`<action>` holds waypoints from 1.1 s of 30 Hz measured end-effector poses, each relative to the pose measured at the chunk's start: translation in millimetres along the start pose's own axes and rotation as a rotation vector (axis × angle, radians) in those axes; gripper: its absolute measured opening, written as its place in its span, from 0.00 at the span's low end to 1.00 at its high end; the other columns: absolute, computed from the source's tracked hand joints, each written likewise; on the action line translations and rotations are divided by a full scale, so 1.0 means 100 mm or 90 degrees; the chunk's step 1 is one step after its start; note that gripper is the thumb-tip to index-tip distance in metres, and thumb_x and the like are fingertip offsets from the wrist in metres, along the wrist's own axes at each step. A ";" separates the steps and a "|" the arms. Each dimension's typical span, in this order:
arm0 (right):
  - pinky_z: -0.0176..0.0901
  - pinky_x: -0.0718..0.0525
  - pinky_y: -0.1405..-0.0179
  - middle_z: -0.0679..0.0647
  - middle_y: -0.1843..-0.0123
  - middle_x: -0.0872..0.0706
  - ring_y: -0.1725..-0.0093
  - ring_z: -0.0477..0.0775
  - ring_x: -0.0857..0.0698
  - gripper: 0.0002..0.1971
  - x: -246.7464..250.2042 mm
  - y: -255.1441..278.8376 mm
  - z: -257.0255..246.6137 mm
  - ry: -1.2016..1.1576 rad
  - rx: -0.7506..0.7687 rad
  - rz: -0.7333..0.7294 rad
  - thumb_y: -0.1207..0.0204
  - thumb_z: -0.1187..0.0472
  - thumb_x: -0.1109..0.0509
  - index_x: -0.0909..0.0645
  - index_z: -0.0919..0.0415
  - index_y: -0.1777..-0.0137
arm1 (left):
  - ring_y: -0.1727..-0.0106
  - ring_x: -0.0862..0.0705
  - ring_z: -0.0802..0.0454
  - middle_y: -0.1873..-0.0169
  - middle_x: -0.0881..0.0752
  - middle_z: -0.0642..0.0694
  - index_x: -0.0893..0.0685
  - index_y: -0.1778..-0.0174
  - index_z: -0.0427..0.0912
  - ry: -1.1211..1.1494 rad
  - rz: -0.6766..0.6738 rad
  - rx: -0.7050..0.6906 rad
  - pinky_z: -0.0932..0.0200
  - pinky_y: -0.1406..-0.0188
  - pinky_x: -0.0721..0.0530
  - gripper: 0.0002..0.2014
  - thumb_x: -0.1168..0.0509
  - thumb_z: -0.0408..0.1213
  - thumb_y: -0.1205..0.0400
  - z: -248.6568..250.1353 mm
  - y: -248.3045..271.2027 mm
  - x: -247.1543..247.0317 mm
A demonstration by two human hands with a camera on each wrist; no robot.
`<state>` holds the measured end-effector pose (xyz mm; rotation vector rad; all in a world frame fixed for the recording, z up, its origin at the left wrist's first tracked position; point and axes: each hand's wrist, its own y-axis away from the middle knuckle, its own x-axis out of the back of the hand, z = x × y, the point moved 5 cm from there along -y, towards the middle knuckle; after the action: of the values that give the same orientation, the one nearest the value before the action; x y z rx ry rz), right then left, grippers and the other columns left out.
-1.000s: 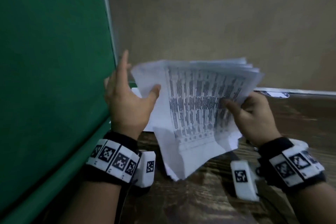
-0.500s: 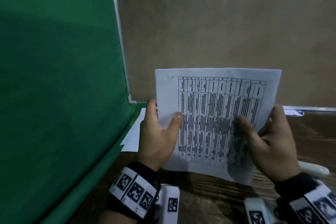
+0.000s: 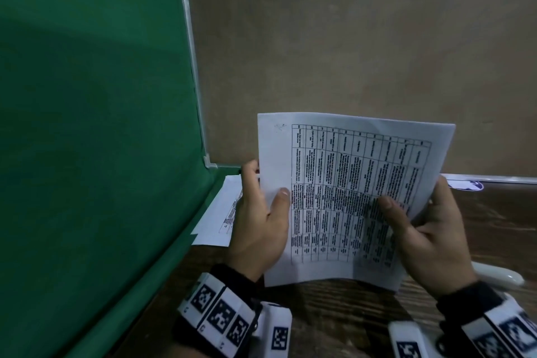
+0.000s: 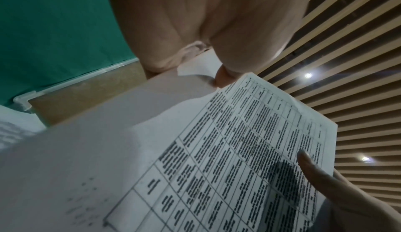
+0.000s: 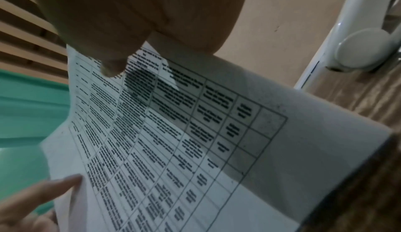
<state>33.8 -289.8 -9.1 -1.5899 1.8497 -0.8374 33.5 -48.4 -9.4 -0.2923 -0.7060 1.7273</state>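
A stack of white sheets (image 3: 343, 197) printed with a table stands upright on its lower edge on the wooden desk (image 3: 334, 317). My left hand (image 3: 261, 221) grips its left edge, thumb on the front, fingers behind. My right hand (image 3: 430, 235) grips the right edge the same way, thumb across the print. In the left wrist view the sheets (image 4: 217, 158) fill the lower frame under my left hand (image 4: 219, 74), with the right thumb at the right edge. The right wrist view shows the printed table (image 5: 173, 141) below my right hand (image 5: 112, 67).
More printed paper (image 3: 220, 212) lies flat on the desk by the green partition (image 3: 87, 125) at the left. A tan wall (image 3: 348, 38) stands close behind. A white object (image 3: 497, 277) lies on the desk behind my right hand.
The fanned, tilted sheets have been squared into one neat upright stack. Both hands moved to its side edges and the stack came down onto the desk.
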 end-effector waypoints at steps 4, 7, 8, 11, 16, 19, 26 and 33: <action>0.29 0.13 0.47 0.37 0.43 0.09 0.44 0.38 0.10 0.18 0.00 0.01 0.05 0.013 -0.022 -0.019 0.25 0.62 0.27 0.23 0.49 0.36 | 0.43 0.16 0.74 0.31 0.17 0.64 0.37 0.18 0.56 -0.027 -0.032 0.017 0.65 0.38 0.19 0.25 0.41 0.33 0.08 -0.01 0.01 -0.02; 0.31 0.12 0.45 0.39 0.41 0.09 0.41 0.41 0.10 0.18 0.01 0.03 0.09 0.017 -0.031 -0.037 0.24 0.62 0.27 0.21 0.49 0.35 | 0.56 0.16 0.65 0.42 0.13 0.70 0.36 0.16 0.53 -0.029 -0.034 0.015 0.74 0.53 0.20 0.25 0.41 0.32 0.09 -0.01 0.01 -0.02; 0.31 0.12 0.45 0.39 0.41 0.08 0.41 0.41 0.10 0.18 0.01 0.03 0.10 0.017 -0.030 -0.040 0.24 0.62 0.27 0.21 0.49 0.35 | 0.55 0.17 0.59 0.47 0.12 0.67 0.36 0.16 0.52 -0.027 -0.030 0.018 0.75 0.54 0.21 0.26 0.41 0.32 0.09 -0.01 0.01 -0.03; 0.32 0.12 0.46 0.39 0.42 0.08 0.43 0.41 0.09 0.17 0.02 0.02 0.09 0.017 -0.026 -0.037 0.25 0.62 0.27 0.20 0.49 0.37 | 0.44 0.14 0.60 0.37 0.13 0.58 0.32 0.16 0.53 -0.009 -0.003 0.041 0.68 0.37 0.19 0.24 0.40 0.38 0.09 -0.05 -0.02 -0.01; 0.35 0.09 0.51 0.44 0.43 0.07 0.47 0.45 0.08 0.15 0.05 -0.01 0.07 0.039 -0.066 -0.024 0.26 0.60 0.26 0.18 0.53 0.39 | 0.44 0.07 0.53 0.48 0.05 0.55 0.11 0.43 0.48 0.078 0.050 0.102 0.39 0.33 0.12 0.09 0.32 0.31 0.13 -0.14 -0.09 0.05; 0.40 0.07 0.54 0.44 0.46 0.06 0.50 0.48 0.07 0.15 0.07 -0.04 0.02 0.049 -0.131 -0.064 0.27 0.55 0.25 0.17 0.53 0.40 | 0.50 0.06 0.47 0.54 0.04 0.50 0.08 0.52 0.44 0.117 0.075 0.131 0.36 0.37 0.10 0.08 0.27 0.26 0.17 -0.20 -0.12 0.13; 0.58 0.16 0.36 0.55 0.38 0.13 0.38 0.61 0.14 0.40 0.78 -0.11 0.54 0.753 -0.359 -0.285 0.42 0.20 0.32 0.15 0.47 0.37 | 0.50 0.05 0.44 0.55 0.04 0.48 0.05 0.54 0.47 0.088 0.075 0.163 0.33 0.37 0.11 0.10 0.25 0.26 0.20 -0.40 -0.16 0.27; 0.45 0.18 0.61 0.51 0.59 0.12 0.56 0.52 0.12 0.15 1.09 0.05 0.78 0.855 -0.569 -0.443 0.26 0.43 0.22 0.15 0.56 0.55 | 0.51 0.05 0.43 0.58 0.04 0.49 0.06 0.59 0.50 0.067 0.069 0.202 0.35 0.40 0.09 0.12 0.24 0.25 0.21 -0.53 -0.14 0.23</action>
<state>73.5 -405.0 -64.6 -2.6644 2.8295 -1.8821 66.6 -8.9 -38.3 -0.2022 -0.3376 1.8815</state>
